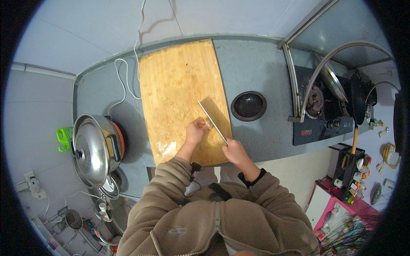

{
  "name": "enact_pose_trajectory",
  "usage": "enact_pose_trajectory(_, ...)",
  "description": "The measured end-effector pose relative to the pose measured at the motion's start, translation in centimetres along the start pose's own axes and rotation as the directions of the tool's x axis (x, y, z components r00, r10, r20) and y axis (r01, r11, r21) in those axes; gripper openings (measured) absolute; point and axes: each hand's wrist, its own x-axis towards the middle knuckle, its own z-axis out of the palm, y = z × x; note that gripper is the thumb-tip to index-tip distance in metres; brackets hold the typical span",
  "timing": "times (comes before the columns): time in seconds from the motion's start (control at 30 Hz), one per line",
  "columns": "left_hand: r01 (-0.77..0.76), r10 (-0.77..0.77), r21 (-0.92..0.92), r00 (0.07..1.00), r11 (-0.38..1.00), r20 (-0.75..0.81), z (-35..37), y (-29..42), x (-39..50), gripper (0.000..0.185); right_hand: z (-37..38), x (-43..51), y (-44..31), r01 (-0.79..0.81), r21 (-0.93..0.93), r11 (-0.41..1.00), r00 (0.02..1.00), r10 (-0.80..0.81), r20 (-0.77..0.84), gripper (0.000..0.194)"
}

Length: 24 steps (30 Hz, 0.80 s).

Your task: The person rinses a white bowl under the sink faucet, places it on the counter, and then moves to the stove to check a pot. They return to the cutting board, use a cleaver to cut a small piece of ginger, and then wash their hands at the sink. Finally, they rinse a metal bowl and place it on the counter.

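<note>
My right hand (236, 152) is closed on the handle of a kitchen knife (211, 121), its blade slanting up and left over the wooden cutting board (179, 83). Close by the blade's left side, my left hand (196, 131) has its fingers bent and pinched on a small piece of food (208, 124), too small to identify. A few tiny scraps lie on the board. Right of the board stands a dark round bowl (249, 106).
A lidded steel pot (93, 150) stands on the counter at left, with a white cord (119, 80) running behind it. At right, a gas stove (320, 128) sits behind a metal-framed screen. A sink (123, 211) is at lower left.
</note>
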Motion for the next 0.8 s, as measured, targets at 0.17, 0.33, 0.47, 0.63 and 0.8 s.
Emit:
enact_pose_trajectory(0.17, -0.042, 0.043, -0.012, 0.999, 0.999, 0.018, -0.1, 0.7, -0.4, 0.017, 1.0, 1.4, 0.3, 0.038, -0.025, 0.999, 0.998, -0.039, -0.04, 0.021)
enact_pose_trajectory(0.33, 0.02, -0.017, -0.077, 0.999, 0.997, 0.044, 0.0, 2.1, -0.8, 0.016, -0.5, -0.7, -0.6, 0.06, -0.058, 0.997, 0.996, -0.064, -0.056, 0.02)
enact_pose_trajectory(0.47, 0.025, -0.015, -0.114, 0.996, 0.993, 0.089, 0.1, 2.2, -0.5, 0.015, -1.2, -2.0, -1.4, -0.002, -0.113, 0.994, 0.999, -0.004, -0.053, 0.024)
enact_pose_trajectory(0.63, 0.042, -0.025, -0.23, 0.997, 0.972, 0.075, -0.1, 1.8, -0.8, 0.018, -0.7, -1.6, -1.8, 0.01, -0.115, 0.993, 0.999, -0.014, -0.029, 0.026)
enact_pose_trajectory(0.8, 0.069, -0.034, -0.313, 0.993, 0.947, 0.117, 0.1, 0.8, -0.1, 0.018, 0.7, 1.0, -1.9, 0.017, -0.099, 0.995, 0.999, -0.021, -0.046, 0.019)
